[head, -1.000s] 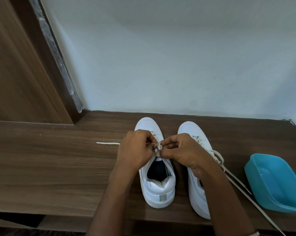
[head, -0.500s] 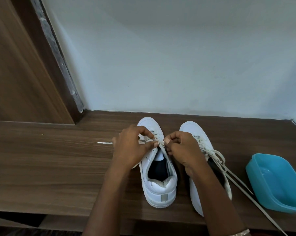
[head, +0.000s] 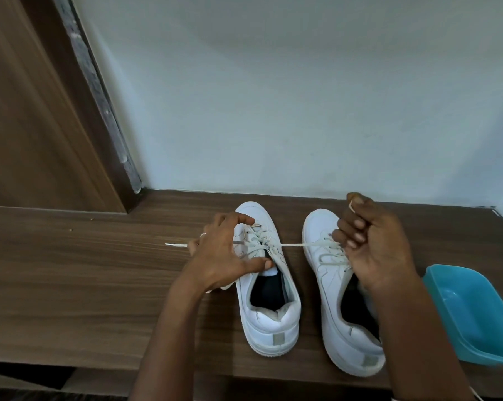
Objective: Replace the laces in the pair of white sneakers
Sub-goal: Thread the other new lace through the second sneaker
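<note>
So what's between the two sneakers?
In the head view, a lace crosses the gap from the left sneaker to the right hand; otherwise bare tabletop.

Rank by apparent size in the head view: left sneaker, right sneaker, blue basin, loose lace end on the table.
1. Left sneaker and right sneaker: alike, not ranked; the right is partly hidden by an arm.
2. Blue basin: cropped by the frame, so unsure.
3. Loose lace end: plainly smallest.
</note>
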Demonstrator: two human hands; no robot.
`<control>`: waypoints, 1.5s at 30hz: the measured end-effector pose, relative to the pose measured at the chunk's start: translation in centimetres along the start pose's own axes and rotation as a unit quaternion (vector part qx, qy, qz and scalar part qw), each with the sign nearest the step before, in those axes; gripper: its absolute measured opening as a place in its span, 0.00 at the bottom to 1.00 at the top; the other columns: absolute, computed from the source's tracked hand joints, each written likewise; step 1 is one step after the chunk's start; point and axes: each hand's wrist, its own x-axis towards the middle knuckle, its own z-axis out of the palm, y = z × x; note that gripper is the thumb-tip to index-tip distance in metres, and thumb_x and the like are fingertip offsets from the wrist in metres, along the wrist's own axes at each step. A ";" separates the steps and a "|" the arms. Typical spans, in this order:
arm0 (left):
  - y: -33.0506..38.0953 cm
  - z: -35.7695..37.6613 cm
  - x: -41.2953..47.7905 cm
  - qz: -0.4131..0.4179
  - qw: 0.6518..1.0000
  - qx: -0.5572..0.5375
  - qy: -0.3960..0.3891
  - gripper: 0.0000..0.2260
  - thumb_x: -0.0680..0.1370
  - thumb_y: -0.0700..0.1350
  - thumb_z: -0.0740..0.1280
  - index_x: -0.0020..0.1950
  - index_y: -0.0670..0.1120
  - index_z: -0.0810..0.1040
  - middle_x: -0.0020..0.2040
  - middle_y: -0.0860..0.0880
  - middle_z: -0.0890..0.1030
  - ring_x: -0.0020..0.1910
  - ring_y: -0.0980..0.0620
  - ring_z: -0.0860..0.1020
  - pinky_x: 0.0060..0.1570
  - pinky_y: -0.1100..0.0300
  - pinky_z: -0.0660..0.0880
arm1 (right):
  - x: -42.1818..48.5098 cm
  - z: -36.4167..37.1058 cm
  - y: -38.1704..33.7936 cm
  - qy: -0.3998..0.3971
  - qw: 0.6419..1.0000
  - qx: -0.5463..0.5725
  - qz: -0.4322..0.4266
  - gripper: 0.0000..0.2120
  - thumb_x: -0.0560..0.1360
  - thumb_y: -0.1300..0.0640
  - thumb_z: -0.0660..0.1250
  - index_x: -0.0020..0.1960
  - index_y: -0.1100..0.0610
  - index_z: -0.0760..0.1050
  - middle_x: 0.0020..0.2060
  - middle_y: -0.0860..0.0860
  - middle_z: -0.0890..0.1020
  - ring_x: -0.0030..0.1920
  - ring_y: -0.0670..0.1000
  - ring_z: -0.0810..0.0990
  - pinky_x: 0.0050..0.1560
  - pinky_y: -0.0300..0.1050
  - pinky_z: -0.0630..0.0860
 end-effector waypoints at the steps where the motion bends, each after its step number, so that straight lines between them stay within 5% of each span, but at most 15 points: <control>1: -0.2 0.0 0.0 0.000 1.000 -0.006 -0.005 0.32 0.60 0.67 0.78 0.59 0.69 0.68 0.63 0.62 0.67 0.67 0.55 0.68 0.69 0.43 0.61 | -0.1 -0.3 -0.4 0.010 0.999 -0.030 -0.019 0.12 0.81 0.65 0.57 0.42 0.57 0.74 0.23 0.46 0.62 0.21 0.44 0.56 0.22 0.37 0.54; 6: -1.6 0.1 0.5 -0.002 0.995 -0.096 -0.007 0.32 0.53 0.75 0.74 0.55 0.72 0.71 0.59 0.64 0.72 0.61 0.56 0.76 0.62 0.44 0.75 | -1.0 -0.1 -0.4 0.009 0.927 -0.359 -0.104 0.04 0.77 0.58 0.70 0.46 0.51 0.83 0.28 0.42 0.79 0.28 0.41 0.73 0.29 0.35 0.69; 10: -2.3 -0.2 0.5 -0.001 0.992 -0.123 -0.001 0.32 0.58 0.67 0.79 0.59 0.65 0.74 0.61 0.59 0.74 0.61 0.55 0.77 0.59 0.48 0.78 | -1.0 1.5 2.7 -0.117 0.770 -0.618 -0.105 0.05 0.72 0.49 0.75 0.48 0.44 0.84 0.46 0.40 0.85 0.47 0.38 0.80 0.52 0.40 0.76; 14: -2.3 -0.5 0.3 -0.005 0.992 -0.122 -0.013 0.34 0.59 0.64 0.80 0.62 0.60 0.74 0.62 0.56 0.74 0.61 0.55 0.75 0.56 0.54 0.78 | -1.2 2.6 4.5 -0.161 0.734 -0.654 -0.084 0.04 0.75 0.51 0.73 0.49 0.48 0.85 0.45 0.44 0.86 0.47 0.42 0.82 0.49 0.39 0.76; 17: -2.3 -0.6 0.3 -0.006 0.991 -0.130 -0.016 0.34 0.60 0.60 0.82 0.63 0.60 0.74 0.63 0.55 0.74 0.62 0.54 0.75 0.51 0.60 0.76 | -1.1 2.1 3.8 -0.145 0.735 -0.658 -0.075 0.06 0.74 0.50 0.74 0.41 0.50 0.84 0.36 0.46 0.85 0.40 0.44 0.81 0.43 0.44 0.76; 20: -2.5 -0.4 0.4 -0.006 0.989 -0.147 -0.030 0.37 0.58 0.60 0.83 0.63 0.62 0.73 0.64 0.56 0.73 0.63 0.53 0.74 0.56 0.54 0.78 | -1.0 1.6 3.4 -0.117 0.764 -0.631 -0.060 0.07 0.77 0.52 0.70 0.41 0.52 0.82 0.37 0.47 0.83 0.38 0.46 0.80 0.42 0.44 0.76; 26: -2.7 -0.4 0.3 0.005 0.990 -0.138 -0.032 0.39 0.59 0.59 0.83 0.66 0.62 0.70 0.65 0.58 0.73 0.63 0.55 0.73 0.60 0.51 0.76 | -1.5 1.9 0.8 -0.118 0.960 -0.255 -0.021 0.14 0.85 0.60 0.56 0.40 0.58 0.70 0.40 0.53 0.86 0.23 0.47 0.70 0.21 0.34 0.60; 28: -2.5 -0.4 0.2 0.006 0.989 -0.141 -0.032 0.39 0.60 0.57 0.83 0.67 0.60 0.70 0.63 0.57 0.73 0.62 0.56 0.74 0.58 0.53 0.77 | -1.3 1.5 0.2 -0.074 0.988 -0.133 -0.034 0.16 0.84 0.59 0.56 0.38 0.56 0.67 0.27 0.51 0.77 0.20 0.45 0.61 0.21 0.35 0.54; 30: -2.3 -0.3 0.2 0.008 0.988 -0.151 -0.035 0.38 0.61 0.55 0.84 0.67 0.59 0.70 0.61 0.57 0.74 0.59 0.56 0.75 0.56 0.53 0.78 | -1.0 1.0 -0.2 -0.015 0.998 -0.043 -0.044 0.16 0.81 0.56 0.62 0.36 0.53 0.63 0.23 0.48 0.63 0.21 0.44 0.55 0.22 0.37 0.51; 32: -2.1 -0.1 0.3 0.010 0.987 -0.156 -0.040 0.38 0.61 0.54 0.84 0.67 0.59 0.70 0.60 0.56 0.75 0.56 0.55 0.77 0.54 0.54 0.79 | -0.9 0.7 -0.1 0.031 0.992 -0.093 -0.076 0.18 0.77 0.56 0.69 0.34 0.52 0.64 0.24 0.47 0.61 0.23 0.45 0.56 0.24 0.38 0.53; 35: -1.9 0.1 0.4 0.012 0.987 -0.150 -0.049 0.38 0.62 0.53 0.83 0.68 0.59 0.70 0.56 0.54 0.76 0.52 0.54 0.79 0.51 0.54 0.80 | -1.2 1.2 0.9 0.009 0.927 -0.354 -0.126 0.12 0.73 0.52 0.74 0.37 0.52 0.74 0.28 0.43 0.76 0.27 0.45 0.71 0.29 0.40 0.67; 40: -1.6 0.3 0.4 0.008 0.985 -0.159 -0.065 0.37 0.64 0.52 0.83 0.67 0.59 0.69 0.49 0.51 0.79 0.40 0.56 0.80 0.40 0.59 0.78 | -1.2 2.1 3.9 -0.125 0.720 -0.675 -0.104 0.05 0.74 0.48 0.71 0.44 0.49 0.81 0.39 0.45 0.83 0.42 0.46 0.81 0.45 0.45 0.78; 43: -1.6 0.3 0.4 0.002 0.985 -0.158 -0.071 0.36 0.64 0.52 0.82 0.67 0.59 0.69 0.46 0.50 0.81 0.37 0.59 0.78 0.37 0.60 0.77 | -1.1 2.3 4.6 -0.127 0.682 -0.711 -0.115 0.08 0.76 0.49 0.68 0.43 0.53 0.79 0.37 0.47 0.83 0.43 0.51 0.81 0.46 0.49 0.78; 45: -1.6 0.4 0.4 -0.001 0.984 -0.162 -0.076 0.35 0.64 0.51 0.82 0.66 0.59 0.69 0.44 0.49 0.81 0.35 0.59 0.78 0.36 0.60 0.77 | -0.9 2.2 4.4 -0.123 0.697 -0.698 -0.111 0.08 0.75 0.50 0.69 0.41 0.53 0.79 0.35 0.47 0.82 0.41 0.51 0.81 0.46 0.50 0.78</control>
